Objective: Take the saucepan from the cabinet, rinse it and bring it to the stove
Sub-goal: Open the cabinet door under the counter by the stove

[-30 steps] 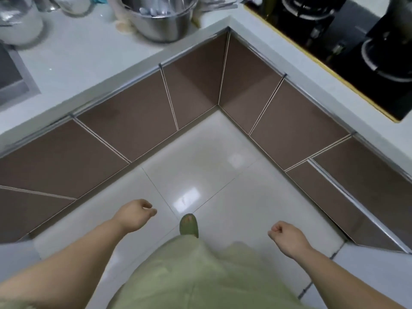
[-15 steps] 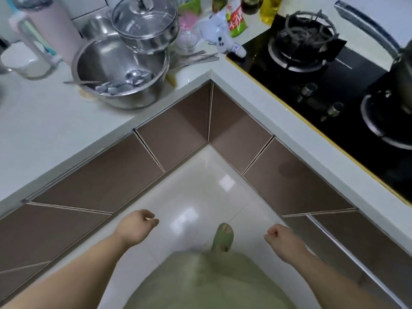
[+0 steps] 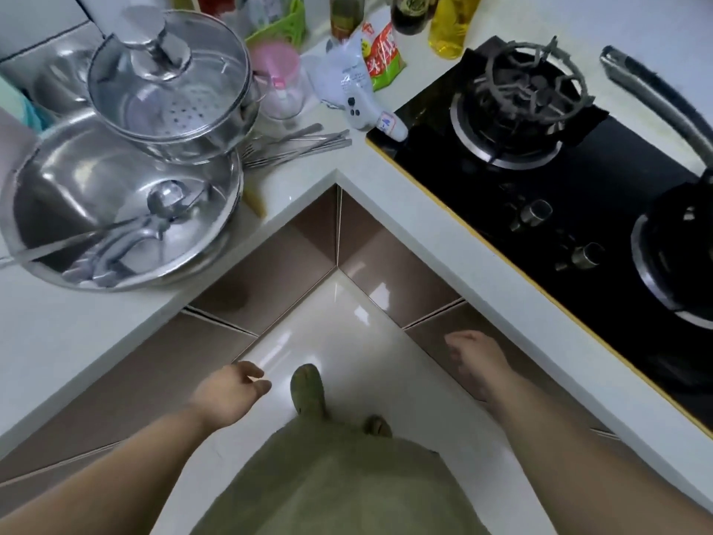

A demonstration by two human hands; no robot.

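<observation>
Saucepan: no pan that I can surely call the saucepan is out of a cabinet; the brown cabinet doors (image 3: 270, 260) under the counter are all closed, and nothing is in either hand.

In the head view, the person stands in the inner corner of an L-shaped white counter (image 3: 69, 334). The left hand (image 3: 227, 395) is low over the glossy floor (image 3: 328, 322), near the left row of doors, with fingers loosely curled and empty. The right hand (image 3: 478, 361) is beside the right row of doors, fingers relaxed and half open, also empty, and I cannot tell if it touches a door.

On the left counter sits a wide steel bowl (image 3: 115, 210) with spoons inside. Behind it, touching its rim, stands a steel pot with a glass lid (image 3: 169, 83). Some metal chopsticks (image 3: 301, 142) lie just beside them. The black gas stove (image 3: 559, 195) is on the right counter; its far burner (image 3: 532, 90) is bare, and a dark pan with a long handle (image 3: 656, 98) is on the near burner. Bottles (image 3: 447, 21) stand at the back.
</observation>
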